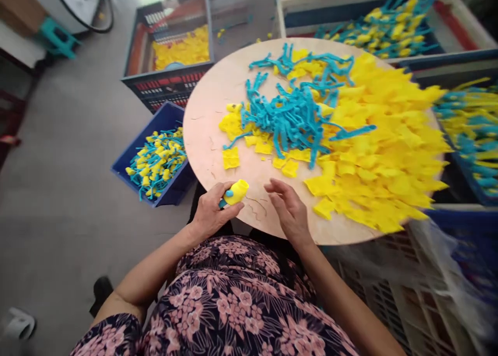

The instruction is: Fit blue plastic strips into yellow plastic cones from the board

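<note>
Floral dress, two hands, one yellow bundle

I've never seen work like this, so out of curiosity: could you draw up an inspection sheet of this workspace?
surface: round wooden tabletop, lightly scratched.
job's things: yellow bundle with a teal strip; heaped yellow pieces; tangled teal strips.
clutter: thin dark thread near the hands.
hands: left hand grips the bundle; right hand open beside it, holding nothing.
cables: nothing seen.
surroundings: blue crate of yellow-and-teal pieces; grey floor; teal stool.

Gray concrete floor, small teal stool, slatted plastic crate
</note>
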Demonstrator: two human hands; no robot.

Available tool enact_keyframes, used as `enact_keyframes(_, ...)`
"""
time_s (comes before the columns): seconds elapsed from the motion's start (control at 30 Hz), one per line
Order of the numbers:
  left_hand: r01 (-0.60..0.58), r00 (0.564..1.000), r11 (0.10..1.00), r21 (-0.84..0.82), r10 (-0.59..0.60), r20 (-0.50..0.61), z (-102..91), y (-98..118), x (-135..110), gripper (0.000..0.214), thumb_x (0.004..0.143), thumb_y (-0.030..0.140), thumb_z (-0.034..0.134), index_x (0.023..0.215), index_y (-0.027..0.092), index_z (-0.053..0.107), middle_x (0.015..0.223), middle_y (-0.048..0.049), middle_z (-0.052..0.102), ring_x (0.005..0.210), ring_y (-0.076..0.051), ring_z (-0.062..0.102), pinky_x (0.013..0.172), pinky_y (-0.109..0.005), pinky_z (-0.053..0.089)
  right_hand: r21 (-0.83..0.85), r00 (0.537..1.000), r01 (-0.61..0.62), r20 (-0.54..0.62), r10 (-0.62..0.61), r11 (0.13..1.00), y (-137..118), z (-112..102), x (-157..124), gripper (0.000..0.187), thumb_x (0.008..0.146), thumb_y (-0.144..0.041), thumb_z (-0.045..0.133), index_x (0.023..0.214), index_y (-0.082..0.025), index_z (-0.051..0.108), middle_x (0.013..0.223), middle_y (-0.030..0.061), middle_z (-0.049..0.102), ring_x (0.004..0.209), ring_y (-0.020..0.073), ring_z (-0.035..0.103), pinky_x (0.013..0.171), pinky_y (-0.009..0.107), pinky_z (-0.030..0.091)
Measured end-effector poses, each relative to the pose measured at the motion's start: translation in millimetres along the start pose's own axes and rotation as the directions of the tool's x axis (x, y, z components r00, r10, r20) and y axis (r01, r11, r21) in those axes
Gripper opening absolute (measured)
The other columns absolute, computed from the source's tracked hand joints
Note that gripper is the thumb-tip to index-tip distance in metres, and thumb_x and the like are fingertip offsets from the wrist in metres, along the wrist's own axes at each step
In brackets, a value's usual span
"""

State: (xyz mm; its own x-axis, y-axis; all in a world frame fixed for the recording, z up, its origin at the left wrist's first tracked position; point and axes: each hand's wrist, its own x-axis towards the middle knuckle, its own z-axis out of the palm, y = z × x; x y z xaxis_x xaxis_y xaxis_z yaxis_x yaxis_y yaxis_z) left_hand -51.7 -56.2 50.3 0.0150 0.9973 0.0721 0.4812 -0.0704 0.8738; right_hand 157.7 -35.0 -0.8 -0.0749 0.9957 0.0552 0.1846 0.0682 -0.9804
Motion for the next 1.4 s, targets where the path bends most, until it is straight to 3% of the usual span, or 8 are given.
enact_keyframes(0.17, 0.23, 0.925, 0.965, -0.128, -0.257, -0.279, -45.8, -43.0, -12.9, 0.042, 0.069, 0.031, 0.077, 0.108, 0.021, 0.069, 0.099, -0.0035, 0.072, 0.086, -0.017, 0.066, 0.079, -0.028, 0.05, -0.196, 0.998, 0.061, 0.009, -0.061, 0.979, 31.1, -5.3, -8.0, 0.031, 0.091, -0.047, 0.055, 0.106, -0.022, 0.065, 0.099, 0.0086, 0.069, 0.093, 0.0223, 0.067, 0.084, 0.04, 0.056)
enact_keyframes(0.33, 0.488, 0.507, 0.593, -0.641, -0.79, -0.344, -73.9, -103.9, -29.3, 0.023, 0.07, 0.027, 0.077, 0.085, 0.012, 0.068, 0.079, -0.0037, 0.07, 0.062, -0.013, 0.064, 0.061, -0.024, 0.051, -0.28, 0.99, 0.142, 0.027, -0.14, 0.949, 39.9, -4.7, -11.8, 0.027, 0.091, -0.044, 0.056, 0.103, -0.021, 0.066, 0.097, 0.0087, 0.069, 0.089, 0.0222, 0.068, 0.08, 0.039, 0.058)
enact_keyframes(0.53, 0.476, 0.229, 0.458, -0.751, -0.889, -0.398, -152.5, -163.8, -24.0, 0.026, 0.094, 0.036, 0.053, 0.092, 0.01, 0.057, 0.067, -0.0042, 0.062, 0.052, -0.011, 0.061, 0.055, -0.022, 0.05, -0.333, 0.98, 0.196, 0.023, -0.2, 0.922, 43.9, -1.8, -10.3, 0.025, 0.09, -0.043, 0.057, 0.101, -0.022, 0.066, 0.094, 0.0079, 0.069, 0.087, 0.022, 0.067, 0.079, 0.04, 0.057)
enact_keyframes(0.7, 0.484, 0.141, 0.429, -0.763, -0.899, -0.415, -203.2, -197.0, -5.6, 0.048, 0.096, 0.053, 0.041, 0.111, 0.009, 0.053, 0.078, -0.0103, 0.066, 0.061, -0.017, 0.066, 0.06, -0.028, 0.052, -0.354, 0.979, 0.197, 0.021, -0.203, 0.914, 47.4, -2.7, -11.4, 0.025, 0.09, -0.043, 0.057, 0.1, -0.022, 0.066, 0.094, 0.0089, 0.07, 0.088, 0.0238, 0.067, 0.08, 0.043, 0.057)
enact_keyframes(0.83, 0.552, 0.199, 0.423, -0.718, -0.904, -0.379, -153.3, -201.4, -12.1, 0.031, 0.088, 0.038, 0.062, 0.099, 0.009, 0.059, 0.067, -0.0069, 0.065, 0.057, -0.015, 0.065, 0.059, -0.025, 0.05, -0.352, 0.98, 0.191, 0.024, -0.196, 0.916, 49.0, -2.3, -10.8, 0.024, 0.089, -0.041, 0.058, 0.1, -0.022, 0.066, 0.095, 0.0093, 0.07, 0.089, 0.0238, 0.067, 0.081, 0.043, 0.056)
enact_keyframes(1.0, 0.524, 0.437, 0.56, -0.642, -0.824, -0.361, -68.9, -161.3, -23.0, 0.023, 0.078, 0.023, 0.07, 0.097, 0.012, 0.064, 0.081, -0.005, 0.069, 0.062, -0.011, 0.065, 0.061, -0.021, 0.047, -0.369, 0.983, 0.173, 0.011, -0.182, 0.913, 40.7, 0.8, -12.0, 0.022, 0.088, -0.04, 0.058, 0.098, -0.022, 0.067, 0.091, 0.0076, 0.07, 0.085, 0.0224, 0.067, 0.078, 0.04, 0.057)
enact_keyframes(1.2, 0.218, 0.783, 0.904, -0.368, -0.387, -0.487, -41.8, -120.9, -2.4, 0.038, 0.08, 0.036, 0.068, 0.113, 0.018, 0.064, 0.104, -0.0068, 0.07, 0.084, -0.016, 0.067, 0.074, -0.026, 0.051, -0.357, 0.972, 0.231, 0.041, -0.232, 0.905, 28.9, 9.2, 9.5, 0.02, 0.094, -0.031, 0.052, 0.102, -0.019, 0.067, 0.09, 0.0066, 0.067, 0.082, 0.0177, 0.065, 0.074, 0.033, 0.056)
enact_keyframes(1.4, 0.116, 0.883, 0.949, -0.293, -0.234, -0.407, -15.0, -92.0, 33.7, 0.029, 0.079, 0.036, 0.068, 0.102, 0.018, 0.069, 0.105, -0.0073, 0.07, 0.094, -0.018, 0.066, 0.084, -0.028, 0.051, -0.431, 0.927, 0.375, 0.191, -0.323, 0.821, 1.2, 51.7, 67.3, 0.026, 0.096, -0.028, 0.05, 0.117, -0.02, 0.064, 0.112, 0.0117, 0.064, 0.107, 0.0217, 0.061, 0.094, 0.037, 0.051)
